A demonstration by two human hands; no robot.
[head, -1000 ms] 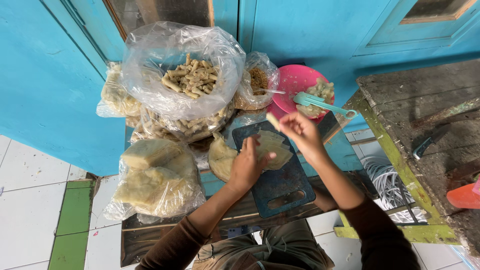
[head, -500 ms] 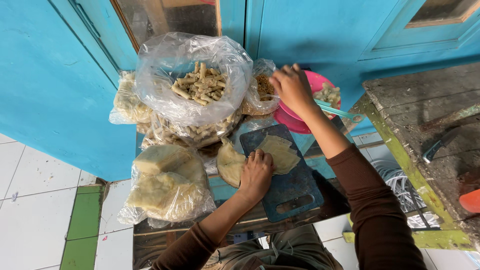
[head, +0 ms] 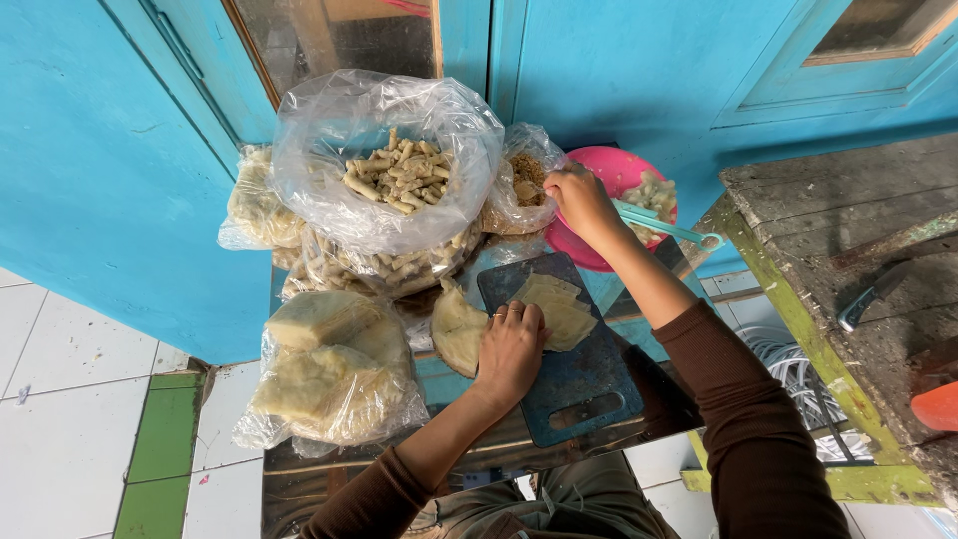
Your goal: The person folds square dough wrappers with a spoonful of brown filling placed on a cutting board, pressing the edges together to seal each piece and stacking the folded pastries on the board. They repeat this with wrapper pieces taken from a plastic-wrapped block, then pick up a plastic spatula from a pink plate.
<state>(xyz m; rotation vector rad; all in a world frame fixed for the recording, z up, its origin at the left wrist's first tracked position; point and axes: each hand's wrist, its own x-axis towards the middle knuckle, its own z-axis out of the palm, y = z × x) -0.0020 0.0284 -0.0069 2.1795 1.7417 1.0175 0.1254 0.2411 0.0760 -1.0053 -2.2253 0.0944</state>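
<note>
Thin pale wrapper [head: 559, 307] flat on dark blue cutting board [head: 571, 371], pinned by left hand [head: 509, 351], fingers spread flat, probably against sliding. Beyond board, right hand [head: 579, 200] at pink bowl [head: 611, 175], fingers pinched; contents unclear.

The big clear plastic bag of fried rolls [head: 391, 170] serves as landmark. Left of it, touching, sits a smaller bag of pale food [head: 257, 208]. Below it, toward the viewer, lies a bag of stacked pale wrapper sheets [head: 331, 369] (its plastic crumpled and cloudy). Behind it rises a turquoise door [head: 120, 150] with a glass pane [head: 339, 40]. Well to its right stands a weathered wooden bench [head: 848, 240] with a green-painted edge, bearing a dark-handled tool [head: 873, 294] and an orange object [head: 933, 404], cut off by the frame. Lower left of it spreads a white tiled floor [head: 70, 399] with a green tile strip [head: 165, 439].
</note>
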